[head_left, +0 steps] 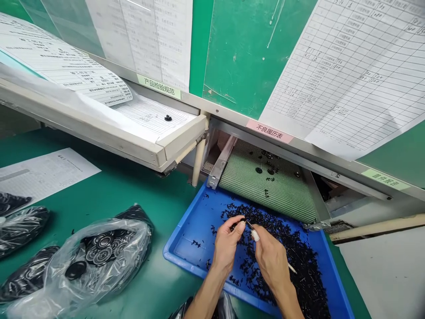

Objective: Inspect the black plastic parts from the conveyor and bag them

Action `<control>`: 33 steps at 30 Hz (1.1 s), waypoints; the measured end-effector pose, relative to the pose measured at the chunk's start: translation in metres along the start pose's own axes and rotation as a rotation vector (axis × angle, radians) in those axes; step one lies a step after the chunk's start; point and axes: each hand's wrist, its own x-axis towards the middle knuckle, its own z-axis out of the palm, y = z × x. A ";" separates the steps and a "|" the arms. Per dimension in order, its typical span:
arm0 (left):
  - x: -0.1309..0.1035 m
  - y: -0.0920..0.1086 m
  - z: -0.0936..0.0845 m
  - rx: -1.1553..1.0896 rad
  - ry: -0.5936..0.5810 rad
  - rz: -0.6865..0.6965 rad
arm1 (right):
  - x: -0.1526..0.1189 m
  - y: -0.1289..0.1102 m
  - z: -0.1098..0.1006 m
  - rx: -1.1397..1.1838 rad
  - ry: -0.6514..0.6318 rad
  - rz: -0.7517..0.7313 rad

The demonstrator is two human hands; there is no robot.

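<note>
Above a blue tray (179,254), my left hand (227,241) pinches a small black plastic part (243,220) between thumb and fingertips. Close against it on the right, my right hand (270,257) is closed around a slim tool with a pale handle (292,268); its thin dark tip (249,225) points at the part. The tool's exact kind is hard to make out. White wrapping (255,235) covers one right fingertip. Many small black plastic scraps (295,252) lie heaped in the tray beneath my hands.
A green conveyor belt (252,186) carrying several black parts ends over the tray's far side. Left, an open plastic bag (133,257) holds round black parts, beside other filled bags (23,228). A paper-covered shelf (159,153) juts out above the green table (133,186).
</note>
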 end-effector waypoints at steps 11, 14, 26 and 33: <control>-0.002 0.005 0.002 0.177 -0.019 0.167 | 0.004 -0.003 0.000 -0.146 0.036 -0.116; -0.002 0.004 0.001 0.231 -0.030 0.210 | 0.001 -0.005 0.003 -0.119 0.047 -0.083; 0.001 0.001 -0.001 -0.045 0.037 0.017 | 0.021 0.011 -0.004 0.377 0.020 0.322; 0.014 0.002 -0.005 -0.457 0.108 -0.241 | 0.103 0.051 -0.055 -0.133 0.121 0.153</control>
